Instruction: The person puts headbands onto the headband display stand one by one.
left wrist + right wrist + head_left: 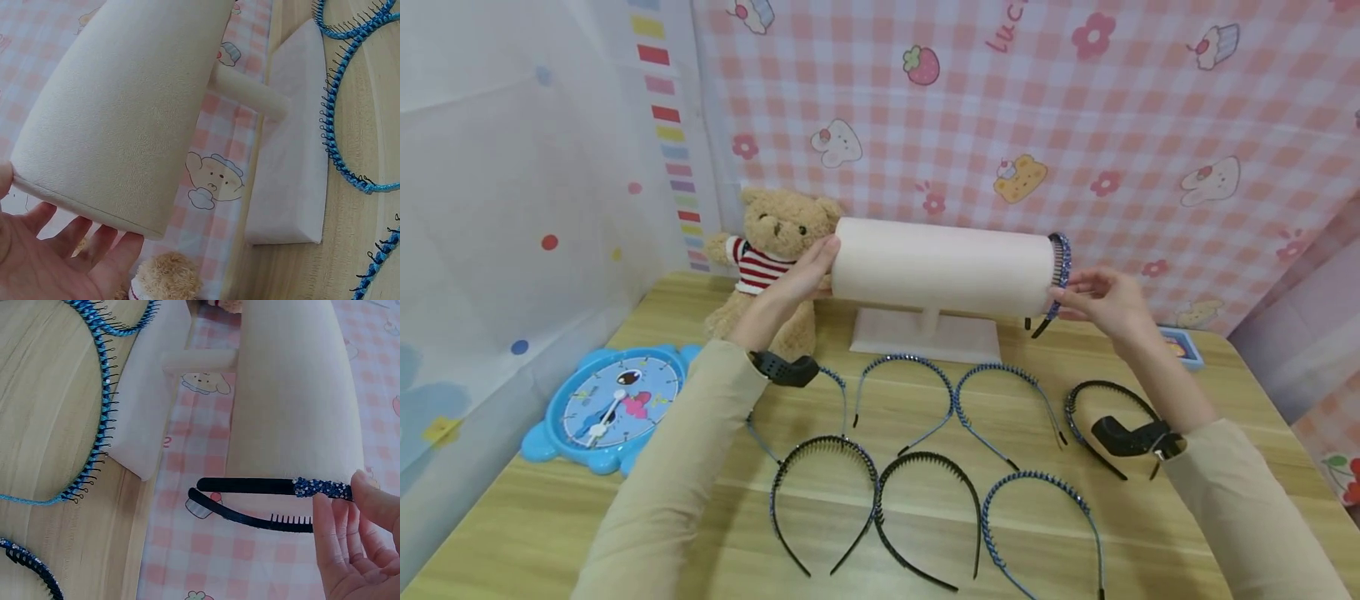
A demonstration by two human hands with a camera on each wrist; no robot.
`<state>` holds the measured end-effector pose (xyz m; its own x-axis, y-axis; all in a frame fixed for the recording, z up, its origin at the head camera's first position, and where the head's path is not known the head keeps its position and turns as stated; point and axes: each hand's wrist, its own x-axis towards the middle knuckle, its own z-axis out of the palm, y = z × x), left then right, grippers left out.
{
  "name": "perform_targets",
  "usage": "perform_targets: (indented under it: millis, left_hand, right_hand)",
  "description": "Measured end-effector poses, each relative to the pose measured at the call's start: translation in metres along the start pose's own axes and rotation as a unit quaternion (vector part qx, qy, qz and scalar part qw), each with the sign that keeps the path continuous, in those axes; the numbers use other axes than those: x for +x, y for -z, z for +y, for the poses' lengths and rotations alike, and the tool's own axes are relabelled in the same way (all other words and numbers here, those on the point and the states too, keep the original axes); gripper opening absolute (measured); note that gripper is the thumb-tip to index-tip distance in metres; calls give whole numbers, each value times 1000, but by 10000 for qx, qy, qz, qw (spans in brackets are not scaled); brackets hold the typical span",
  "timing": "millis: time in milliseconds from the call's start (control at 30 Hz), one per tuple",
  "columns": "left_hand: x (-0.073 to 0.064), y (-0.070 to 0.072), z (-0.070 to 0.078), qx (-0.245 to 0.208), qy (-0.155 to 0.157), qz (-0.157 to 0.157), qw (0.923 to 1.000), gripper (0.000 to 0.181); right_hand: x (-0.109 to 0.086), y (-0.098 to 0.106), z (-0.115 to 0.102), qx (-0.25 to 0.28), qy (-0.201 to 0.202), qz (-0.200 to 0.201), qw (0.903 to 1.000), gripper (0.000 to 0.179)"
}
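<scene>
A cream cylindrical headband display stand (pixel 940 262) stands at the back of the table on a flat base (pixel 880 333). My left hand (pixel 801 279) holds its left end, with thumb and fingers spread around the rim in the left wrist view. At the right end, my right hand (pixel 1108 304) pinches a black, toothed headband (pixel 1062 262) covered with dark blue glitter. Its arc lies around the cylinder's end, and its two black tips (pixel 203 484) stick out below. In the right wrist view, thumb and fingers grip its glittery side.
Several blue braided headbands (pixel 910 358) and black toothed headbands (pixel 928 457) lie on the wooden table before the stand. A teddy bear (pixel 782 225) sits beside its left end. A blue toy clock (pixel 617 408) lies at the left, a small blue-framed item (pixel 1183 346) at the right.
</scene>
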<state>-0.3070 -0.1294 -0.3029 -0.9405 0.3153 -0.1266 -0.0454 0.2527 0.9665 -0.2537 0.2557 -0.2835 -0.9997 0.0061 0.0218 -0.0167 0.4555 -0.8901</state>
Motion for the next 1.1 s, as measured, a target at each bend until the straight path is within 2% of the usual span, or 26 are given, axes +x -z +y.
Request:
perform_targets:
  millis: [100,233,333,467,533,633,767,867,967,1100]
  left_hand:
    - [0,0,1,-23,51,37,10000,65]
    - [8,1,-5,-136,66,160,9998,64]
    - [9,1,-5,-290,61,200,9994,62]
    - [9,1,-4,-335,72,238,9991,61]
    - [9,0,-4,-289,87,231,9993,61]
    - [9,0,-5,-285,86,210,9993,61]
    - [7,1,-5,-92,95,148,9998,62]
    - [7,2,-5,16,73,111,9999,64]
    - [6,3,-5,49,50,95,9999,65]
    - [5,4,-6,3,20,84,10000,64]
  right_hand:
    - [0,-3,1,-9,125,92,9999,33]
    - [2,-4,4,-173,331,78,9993,35]
    - [4,-3,5,-774,527,117,9955,44]
    - [7,2,5,-1596,615,107,9852,61]
    - [12,5,5,-1715,705,-75,9826,72]
    - [21,9,6,-1594,1010,-589,9803,85]
    - [31,15,6,-1635,872,-1181,9756,96]
    - [35,19,5,-1866,570,-1388,9709,102]
    - [40,21,5,-1838,567,-1566,9688,104]
    - [48,22,7,-1595,766,-1729,9689,107]
